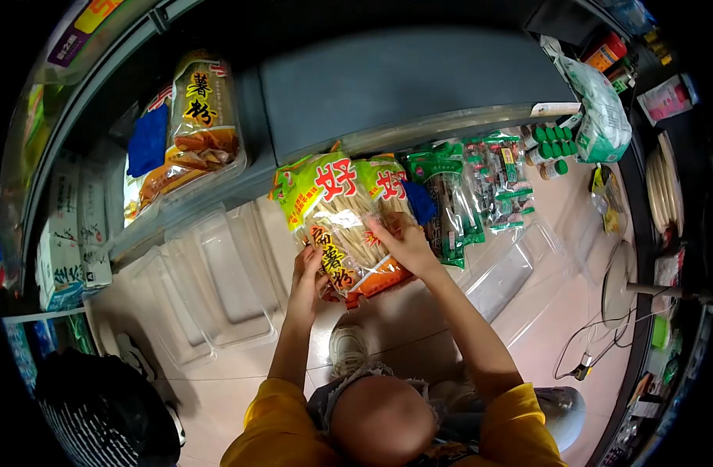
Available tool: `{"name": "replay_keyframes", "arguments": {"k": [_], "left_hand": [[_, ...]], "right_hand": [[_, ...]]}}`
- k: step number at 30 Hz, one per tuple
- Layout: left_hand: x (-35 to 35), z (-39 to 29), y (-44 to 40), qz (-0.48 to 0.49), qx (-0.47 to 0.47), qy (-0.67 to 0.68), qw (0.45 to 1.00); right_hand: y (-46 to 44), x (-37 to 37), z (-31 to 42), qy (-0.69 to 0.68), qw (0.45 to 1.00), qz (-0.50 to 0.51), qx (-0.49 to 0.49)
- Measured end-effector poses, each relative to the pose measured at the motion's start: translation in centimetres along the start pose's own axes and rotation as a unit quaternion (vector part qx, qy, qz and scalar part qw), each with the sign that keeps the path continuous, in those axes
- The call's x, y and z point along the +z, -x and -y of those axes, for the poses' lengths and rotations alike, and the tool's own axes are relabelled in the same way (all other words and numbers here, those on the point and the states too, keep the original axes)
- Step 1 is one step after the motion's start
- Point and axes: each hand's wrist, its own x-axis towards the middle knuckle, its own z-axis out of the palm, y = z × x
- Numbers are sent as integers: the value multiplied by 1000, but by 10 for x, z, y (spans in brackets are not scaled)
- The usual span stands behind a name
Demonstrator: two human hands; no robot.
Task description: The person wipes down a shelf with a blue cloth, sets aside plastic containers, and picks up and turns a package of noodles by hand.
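A clear bag of flat, pale dried noodles (337, 214) with green and red printing is in front of me, tilted, above the floor. My left hand (308, 271) grips its lower left edge with curled fingers. My right hand (407, 247) is closed on its right side, with the thumb across the front. A second, similar noodle bag (389, 183) shows partly behind it. Just right of that lies a blue cloth (421, 202), partly hidden. Green packets (450, 214) lie on the floor to the right of the cloth.
Clear plastic bins (235, 272) stand on the floor at left, another clear bin (508, 272) at right. Bagged noodles (204, 109) and a blue cloth (147, 142) are on the left shelf. Green-lidded jars (555, 144) stand back right. A fan (619, 284) and cables are at right.
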Motion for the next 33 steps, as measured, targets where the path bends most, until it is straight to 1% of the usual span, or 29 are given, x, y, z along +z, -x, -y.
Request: {"name": "replay_keyframes", "arguments": {"k": [2, 3, 5, 6, 7, 9, 11, 12, 14, 16, 18, 19, 20, 22, 23, 24, 26, 27, 28, 30, 31, 33], "left_hand": [[-2, 5, -8, 10, -5, 18, 1000], [2, 1, -9, 15, -6, 39, 999], [12, -5, -4, 10, 8, 16, 1000], [17, -9, 0, 0, 24, -6, 1000], [14, 1, -12, -20, 47, -29, 998], [21, 2, -12, -29, 50, -3, 998], [29, -4, -10, -52, 49, 43, 997], [30, -7, -9, -51, 50, 40, 997], [31, -13, -5, -62, 102, 36, 992], [39, -30, 7, -54, 109, 34, 992], [46, -40, 12, -47, 138, 37, 989], [49, -46, 14, -30, 148, 32, 988], [53, -52, 16, -29, 147, 30, 988], [64, -64, 19, -12, 204, 0, 979], [68, -69, 19, 10, 213, -2, 977], [73, -73, 22, 16, 214, -7, 977], [86, -79, 28, 51, 245, -76, 965], [88, -74, 25, 65, 229, -61, 969], [91, -70, 24, 78, 228, -67, 968], [101, -63, 22, 141, 208, -74, 965], [107, -58, 20, 173, 209, -69, 960], [125, -51, 23, 205, 202, -78, 955]], "right_hand": [[6, -3, 3, -64, 996, 59, 16], [7, -1, 1, -63, 996, 55, 19], [6, 7, -3, 55, 998, 22, 22], [6, 10, -5, 55, 998, 22, 23], [5, 12, -7, 60, 998, 24, 28], [6, 13, -3, 63, 997, 26, 32], [15, 7, 16, 7, 999, 30, 18], [16, 6, 19, 5, 999, 29, 18], [17, 5, 25, -17, 999, 40, 25], [20, -4, 38, -29, 999, 29, 8], [23, -15, 52, -81, 995, 51, -2], [21, -15, 50, -134, 990, 32, -32], [18, -18, 50, -136, 990, 30, -31], [17, -28, 61, -161, 984, 2, -79], [20, -33, 66, -223, 972, 9, -67], [26, -41, 74, -227, 971, 3, -69], [38, -59, 84, -212, 976, -40, -38], [45, -66, 88, -251, 967, -42, -26], [50, -72, 85, -256, 965, -55, -26], [62, -83, 77, -239, 965, -99, -41], [65, -86, 67, -251, 956, -136, -68], [77, -95, 49, -256, 949, -173, -61]]}}
